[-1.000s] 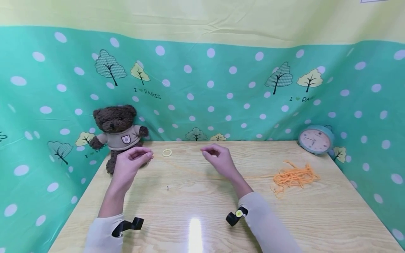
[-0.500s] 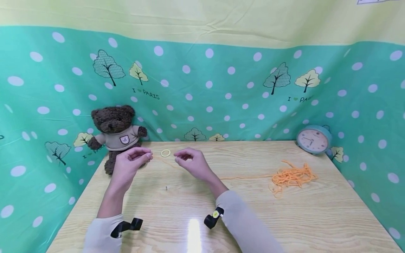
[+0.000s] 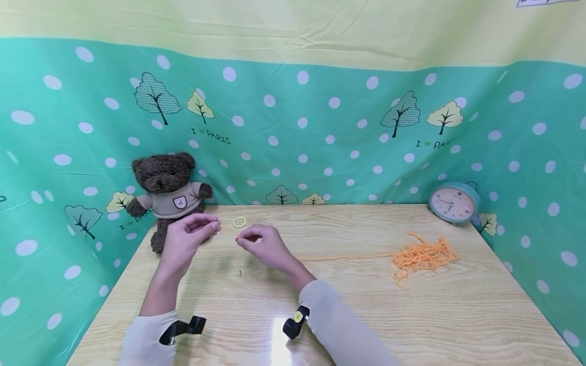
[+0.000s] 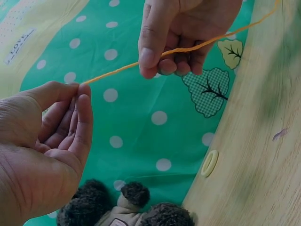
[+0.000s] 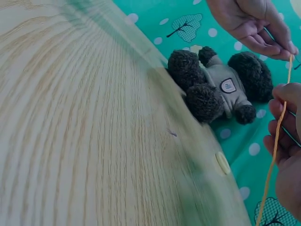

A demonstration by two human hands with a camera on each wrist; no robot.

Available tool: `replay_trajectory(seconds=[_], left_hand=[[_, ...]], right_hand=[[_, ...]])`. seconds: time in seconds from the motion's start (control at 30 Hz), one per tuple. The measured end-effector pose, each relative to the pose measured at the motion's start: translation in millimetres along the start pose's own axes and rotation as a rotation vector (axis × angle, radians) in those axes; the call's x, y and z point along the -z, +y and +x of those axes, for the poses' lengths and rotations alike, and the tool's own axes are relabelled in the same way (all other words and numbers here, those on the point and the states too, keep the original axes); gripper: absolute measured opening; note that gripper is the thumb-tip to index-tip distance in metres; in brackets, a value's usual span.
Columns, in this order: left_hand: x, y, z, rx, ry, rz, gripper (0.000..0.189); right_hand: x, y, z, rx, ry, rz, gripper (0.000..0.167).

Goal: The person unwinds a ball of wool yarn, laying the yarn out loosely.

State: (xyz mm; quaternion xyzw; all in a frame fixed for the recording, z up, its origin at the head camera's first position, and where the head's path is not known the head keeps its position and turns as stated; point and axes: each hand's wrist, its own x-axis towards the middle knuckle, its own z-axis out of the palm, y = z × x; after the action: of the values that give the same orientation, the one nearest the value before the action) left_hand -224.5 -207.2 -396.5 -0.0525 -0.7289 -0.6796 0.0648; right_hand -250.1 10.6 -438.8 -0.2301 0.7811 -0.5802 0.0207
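Observation:
Orange yarn (image 4: 113, 72) runs between the two hands. My left hand (image 3: 183, 244) pinches its end between thumb and fingertips, raised above the table's left side. To its right, a short way off, my right hand (image 3: 267, 247) pinches the same strand with thumb and index finger, its other fingers loosely curled. From there the strand trails right across the table to a tangled orange pile (image 3: 423, 254). In the right wrist view the yarn (image 5: 275, 141) passes down along the right palm.
A brown teddy bear (image 3: 166, 175) in a grey top sits behind the left hand. A pale yellow ring (image 3: 239, 222) and a tiny dark piece (image 3: 240, 273) lie on the wooden table (image 3: 366, 310). A teal alarm clock (image 3: 453, 202) stands at the back right, before a polka-dot curtain (image 3: 302, 122).
My right hand has moved left along the strand, towards the left hand, and a little nearer the front. The left hand has stayed in place, pinching the yarn's end.

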Motion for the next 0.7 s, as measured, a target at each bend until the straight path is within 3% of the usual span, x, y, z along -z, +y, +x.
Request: replay_trajectory(seconds=[0.23,0.7], left_hand=[[-0.1,-0.2,-0.8,-0.004,0.000,0.005,0.020],[-3.8,0.4,-0.8,0.007,-0.024,0.001,0.021]], right_hand=[[7.8,0.1,-4.5,-0.039,0.042,0.041,0.011],[38.7,4.5,-10.1,0.016,0.157,0.140,0.015]])
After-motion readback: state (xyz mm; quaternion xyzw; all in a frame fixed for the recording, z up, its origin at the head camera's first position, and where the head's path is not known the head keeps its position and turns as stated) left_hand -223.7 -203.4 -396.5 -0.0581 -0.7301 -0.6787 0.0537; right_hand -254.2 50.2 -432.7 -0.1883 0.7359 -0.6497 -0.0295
